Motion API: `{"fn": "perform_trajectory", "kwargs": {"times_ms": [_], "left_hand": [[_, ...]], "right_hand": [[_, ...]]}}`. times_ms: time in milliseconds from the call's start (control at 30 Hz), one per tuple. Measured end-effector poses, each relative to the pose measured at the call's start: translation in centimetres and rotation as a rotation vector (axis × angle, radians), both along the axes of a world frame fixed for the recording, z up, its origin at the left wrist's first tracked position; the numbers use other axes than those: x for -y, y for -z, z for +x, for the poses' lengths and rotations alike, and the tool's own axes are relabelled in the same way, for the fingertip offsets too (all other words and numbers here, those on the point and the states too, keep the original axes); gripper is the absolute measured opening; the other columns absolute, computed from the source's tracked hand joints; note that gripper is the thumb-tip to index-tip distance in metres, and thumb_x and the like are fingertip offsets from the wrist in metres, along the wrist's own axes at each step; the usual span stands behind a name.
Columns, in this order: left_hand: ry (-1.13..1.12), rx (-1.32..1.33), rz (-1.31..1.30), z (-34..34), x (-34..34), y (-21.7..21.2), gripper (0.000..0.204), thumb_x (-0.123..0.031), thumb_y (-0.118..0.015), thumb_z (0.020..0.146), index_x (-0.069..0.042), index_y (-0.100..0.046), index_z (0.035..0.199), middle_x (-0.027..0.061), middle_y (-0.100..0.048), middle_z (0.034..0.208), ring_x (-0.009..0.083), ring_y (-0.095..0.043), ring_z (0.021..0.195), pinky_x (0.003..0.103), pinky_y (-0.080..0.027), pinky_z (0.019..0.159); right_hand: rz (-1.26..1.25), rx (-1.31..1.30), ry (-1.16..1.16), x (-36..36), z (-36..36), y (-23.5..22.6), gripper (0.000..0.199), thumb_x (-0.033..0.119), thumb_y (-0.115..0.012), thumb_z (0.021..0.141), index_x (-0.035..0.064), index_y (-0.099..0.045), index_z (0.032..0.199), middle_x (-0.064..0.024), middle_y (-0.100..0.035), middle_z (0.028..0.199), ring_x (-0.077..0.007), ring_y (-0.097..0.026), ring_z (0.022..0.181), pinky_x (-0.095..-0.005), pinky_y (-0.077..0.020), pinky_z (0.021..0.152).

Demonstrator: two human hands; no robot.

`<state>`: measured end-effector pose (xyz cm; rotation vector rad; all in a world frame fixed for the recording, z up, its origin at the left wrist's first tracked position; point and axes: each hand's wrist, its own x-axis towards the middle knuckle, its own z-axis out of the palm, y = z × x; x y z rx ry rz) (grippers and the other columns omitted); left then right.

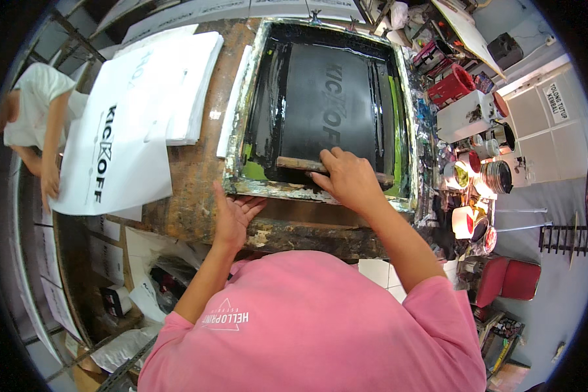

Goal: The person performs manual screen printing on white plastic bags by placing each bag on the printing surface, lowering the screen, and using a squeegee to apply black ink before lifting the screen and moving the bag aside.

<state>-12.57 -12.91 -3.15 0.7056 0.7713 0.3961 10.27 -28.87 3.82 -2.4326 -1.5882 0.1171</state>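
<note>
A printing screen point(274, 189) with a pale, ink-smeared frame lies on the table before me. Glossy black ink covers much of its mesh point(333, 85), with dark lettering showing through. My right hand point(349, 178) is closed over the wooden handle of a squeegee point(295, 164), which lies crosswise near the screen's near end. At the frame's near left corner is my left hand point(232, 219), fingers stretched out and palm turned up. It grips nothing; whether its fingertips touch the frame's underside I cannot tell.
Left of the screen is a stack of white sheets point(193, 91) on the worn wooden table point(193, 209). A co-worker's hand point(49, 181) holds a printed sheet point(121, 186) there. Ink pots and tubs point(493, 178) crowd the right side, with a red chair point(519, 279) below.
</note>
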Motion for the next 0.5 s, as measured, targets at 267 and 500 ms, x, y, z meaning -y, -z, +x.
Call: {"fn": "perform_trajectory", "kwargs": {"times_ms": [267, 500], "left_hand": [[-0.03, 0.114, 0.022, -0.5, 0.4, -2.6, 0.086, -0.073, -0.036, 0.1, 0.004, -0.043, 0.137, 0.0234, -0.061, 0.125, 0.0367, -0.063, 0.118, 0.051, -0.049, 0.107], [0.093, 0.65, 0.479, 1.3, -2.5, -6.4, 0.077, -0.069, -0.044, 0.101, -0.003, -0.046, 0.14, 0.0156, -0.057, 0.139, 0.0362, -0.052, 0.135, 0.058, -0.039, 0.114]], "right_hand": [[0.103, 0.206, 0.049, 2.3, -4.5, -2.1, 0.034, 0.031, -0.073, 0.089, 0.0069, -0.062, 0.11, -0.011, -0.059, 0.104, -0.0307, -0.058, 0.108, -0.0602, -0.0311, 0.114], [0.291, 0.485, 0.166, -1.2, -1.6, -12.3, 0.041, 0.032, -0.07, 0.079, 0.0077, -0.063, 0.112, -0.0087, -0.059, 0.099, -0.0274, -0.058, 0.098, -0.0468, -0.0362, 0.095]]}}
